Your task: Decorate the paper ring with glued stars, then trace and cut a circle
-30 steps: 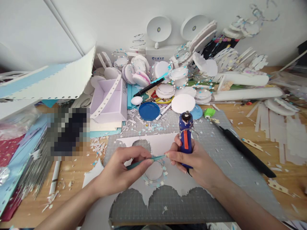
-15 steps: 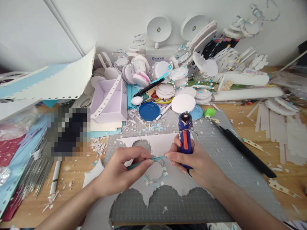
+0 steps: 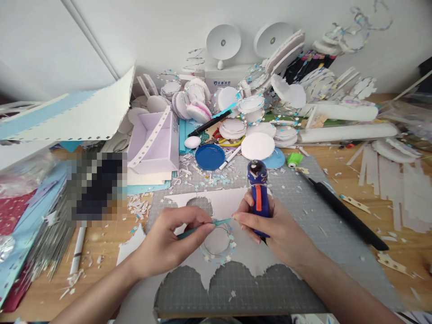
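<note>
My left hand (image 3: 182,240) pinches a narrow teal paper strip (image 3: 221,222) between thumb and fingers. In my right hand (image 3: 261,220) is a blue hot glue gun (image 3: 259,195) with an orange trigger, its nozzle end pointing up and away. The thumb and a fingertip of that same hand meet at the strip's right end. Beneath both hands lies a white foam sheet (image 3: 232,204) with round cut-outs. A wire ring dotted with small pale stars (image 3: 231,245) rests on the sheet, partly covered by my left hand.
A grey cutting mat (image 3: 192,292) covers the middle of the wooden table. Behind are a lilac box (image 3: 153,162), a blue lid (image 3: 209,157), white foam discs (image 3: 258,146) and a white marker (image 3: 230,158). A black-handled tool (image 3: 351,216) lies right; metal wires (image 3: 57,243) lie left.
The top of the glue gun has tipped slightly left and turned toward me. A thin wire loop seen at its head before no longer shows. Both hands stay nearly in place.
</note>
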`<state>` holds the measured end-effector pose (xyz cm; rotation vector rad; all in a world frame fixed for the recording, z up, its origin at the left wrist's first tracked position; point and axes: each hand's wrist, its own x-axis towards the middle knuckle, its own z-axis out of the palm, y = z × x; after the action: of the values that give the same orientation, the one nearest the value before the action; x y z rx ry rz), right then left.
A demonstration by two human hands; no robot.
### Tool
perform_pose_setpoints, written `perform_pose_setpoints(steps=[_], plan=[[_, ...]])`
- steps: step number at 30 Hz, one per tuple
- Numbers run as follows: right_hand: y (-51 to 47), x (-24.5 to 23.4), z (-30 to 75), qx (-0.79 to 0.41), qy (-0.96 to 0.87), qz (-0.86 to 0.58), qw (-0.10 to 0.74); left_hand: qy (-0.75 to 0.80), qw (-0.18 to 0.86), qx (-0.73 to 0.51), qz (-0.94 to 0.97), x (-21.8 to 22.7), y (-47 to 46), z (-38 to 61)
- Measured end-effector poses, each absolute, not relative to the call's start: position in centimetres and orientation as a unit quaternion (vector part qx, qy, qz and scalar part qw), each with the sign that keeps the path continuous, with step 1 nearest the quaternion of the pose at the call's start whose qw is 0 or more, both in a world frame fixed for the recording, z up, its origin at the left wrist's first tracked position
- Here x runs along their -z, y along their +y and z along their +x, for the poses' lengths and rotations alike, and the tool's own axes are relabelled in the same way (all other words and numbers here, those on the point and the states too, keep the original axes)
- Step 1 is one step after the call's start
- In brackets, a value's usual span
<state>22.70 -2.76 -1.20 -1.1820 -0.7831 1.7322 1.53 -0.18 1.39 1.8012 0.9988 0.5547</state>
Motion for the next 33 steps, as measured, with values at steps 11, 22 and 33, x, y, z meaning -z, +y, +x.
perform_pose_setpoints(steps=[11, 22, 33], plan=[[-3.0, 1.7, 26.1, -0.337, -0.462, -0.68, 0.459, 0.448, 0.562, -0.301, 0.627, -1.8, 0.1, 0.8], [-3.4, 3.4, 25.6, -0.104, -0.57, -0.654, 0.486, 0.402, 0.663, -0.311, 0.55, -1.6, -0.2, 0.9], [-3.5, 3.3, 25.8, -0.071, -0.59, -0.657, 0.463, 0.417, 0.661, -0.303, 0.546, -1.7, -0.2, 1.1]])
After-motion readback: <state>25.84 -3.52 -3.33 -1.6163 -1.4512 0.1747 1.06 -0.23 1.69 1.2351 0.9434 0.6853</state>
